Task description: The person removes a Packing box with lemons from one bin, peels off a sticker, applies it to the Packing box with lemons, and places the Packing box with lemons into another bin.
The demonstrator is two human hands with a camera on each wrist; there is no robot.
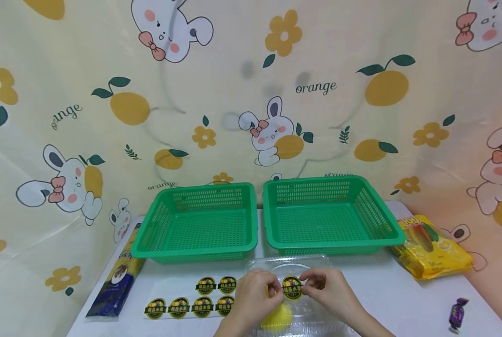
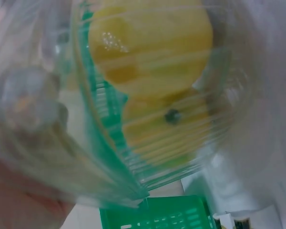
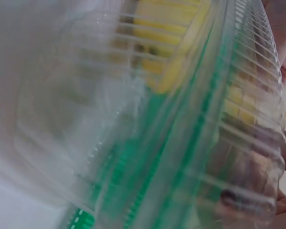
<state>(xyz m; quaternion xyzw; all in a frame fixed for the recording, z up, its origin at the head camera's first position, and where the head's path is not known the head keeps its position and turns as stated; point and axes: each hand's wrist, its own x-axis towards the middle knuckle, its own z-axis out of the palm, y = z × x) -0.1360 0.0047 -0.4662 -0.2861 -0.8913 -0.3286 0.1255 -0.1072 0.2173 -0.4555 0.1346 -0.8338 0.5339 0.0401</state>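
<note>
A clear plastic clamshell box [image 1: 314,306] stands at the table's near edge, its lid down. Through its ribbed wall show round yellow fruits [image 2: 152,47], one with a dark stem spot. Over the lid is a round black-and-gold sticker [image 1: 293,288] with a banner across it. My left hand [image 1: 257,297] pinches the sticker's left edge, fingers curled. From the other side, my right hand [image 1: 328,288] pinches its right edge between thumb and forefinger. Both wrist views look through the clear plastic, which blurs the fingers.
A white sheet with several matching stickers [image 1: 202,306] lies left of the box. Behind stand two green baskets, a left basket [image 1: 193,255] and a right basket [image 1: 335,245]. A blue-and-gold packet [image 1: 116,281] lies far left; a yellow bag [image 1: 432,248] and purple-wrapped candy [image 1: 457,314] lie right.
</note>
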